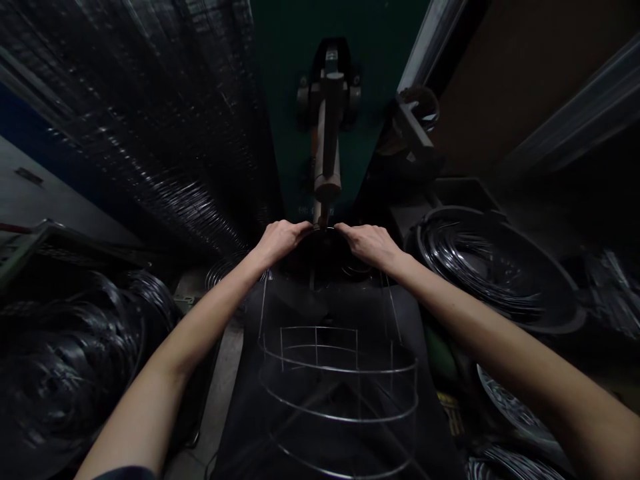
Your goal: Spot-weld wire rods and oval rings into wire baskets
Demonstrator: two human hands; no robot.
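A cage-like frame of bright steel wire point(337, 373) hangs below my hands, with several horizontal rings joined by upright rods. My left hand point(283, 241) and my right hand point(367, 243) rest on a curved wire ring point(325, 229) at the frame's top, fingertips nearly meeting. That ring sits directly under the electrode arm of a green spot welder point(327, 133). The electrode tip point(321, 215) touches or nearly touches the ring, though I cannot tell which. My fingers partly hide the ring.
Large coils of black-looking wire lie on the right point(493, 267) and left point(65, 353). A tall stack of wire mesh point(150, 120) rises at the upper left. A strip of concrete floor point(220, 393) runs beside the frame.
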